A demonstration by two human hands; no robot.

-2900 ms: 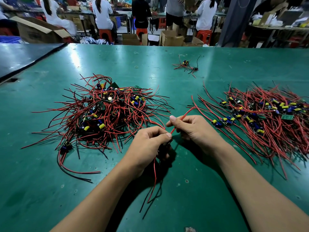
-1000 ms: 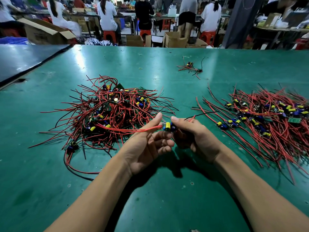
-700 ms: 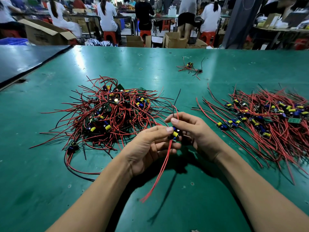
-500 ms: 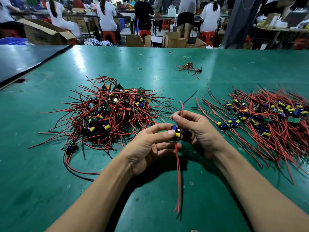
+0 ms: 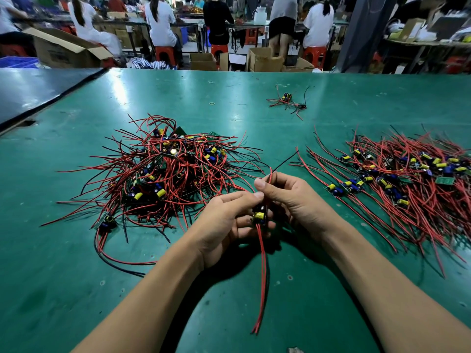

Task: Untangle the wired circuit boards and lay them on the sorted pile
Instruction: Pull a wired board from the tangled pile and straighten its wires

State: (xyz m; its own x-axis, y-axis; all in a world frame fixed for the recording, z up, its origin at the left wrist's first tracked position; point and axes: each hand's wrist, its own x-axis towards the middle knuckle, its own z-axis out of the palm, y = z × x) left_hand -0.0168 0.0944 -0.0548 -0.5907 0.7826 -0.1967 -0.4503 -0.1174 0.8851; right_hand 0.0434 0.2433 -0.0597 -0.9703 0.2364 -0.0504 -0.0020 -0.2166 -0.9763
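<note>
Head view: a worker holds one small wired circuit board (image 5: 260,215) between both hands above the green table (image 5: 76,289). The left hand (image 5: 224,225) cradles the board on curled fingers, thumb over its top. The right hand (image 5: 298,200) pinches the upper leads (image 5: 270,175), one red and one black, the black one jutting up and away from the knuckles. Two red wires (image 5: 262,276) hang from the board's lower end toward the worker, ends free.

The board looks light and rigid, its yellow capacitor and solder joints probably fragile; the wires look thin, springy and apt to snag. The safest hold appears to be the board's edges, with wires drawn straight through pinched fingers rather than yanked at the joints.

The tangled heap (image 5: 165,174) lies just beyond and left of the left hand, a few strands reaching near its fingers. The sorted pile (image 5: 407,179) lies right of the right hand, near but apart. A stray board (image 5: 287,98) sits well beyond both hands.
</note>
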